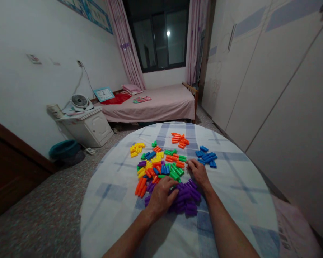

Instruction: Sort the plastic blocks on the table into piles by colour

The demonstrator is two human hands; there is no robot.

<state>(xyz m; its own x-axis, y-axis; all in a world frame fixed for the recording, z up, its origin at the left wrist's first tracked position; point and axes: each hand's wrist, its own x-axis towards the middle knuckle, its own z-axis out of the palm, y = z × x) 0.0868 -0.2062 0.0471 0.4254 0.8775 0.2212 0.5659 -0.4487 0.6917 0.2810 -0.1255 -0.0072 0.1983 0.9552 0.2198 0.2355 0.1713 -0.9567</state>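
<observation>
The curled left hand (161, 198) lay against the purple pegs (184, 197) to its right, any hold unclear. The right hand (199, 172) rested open, empty.

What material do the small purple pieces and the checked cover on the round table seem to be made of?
The small purple pieces look like moulded plastic, with saturated, even colour and glossy highlights on their rounded sides. The checked cover looks like woven fabric, probably cotton or a blend, with a matte finish and soft drape at its edge; the exact fibre cannot be told.

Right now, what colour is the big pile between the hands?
Purple, the plastic pieces beside the left hand; head view shows it.
</observation>
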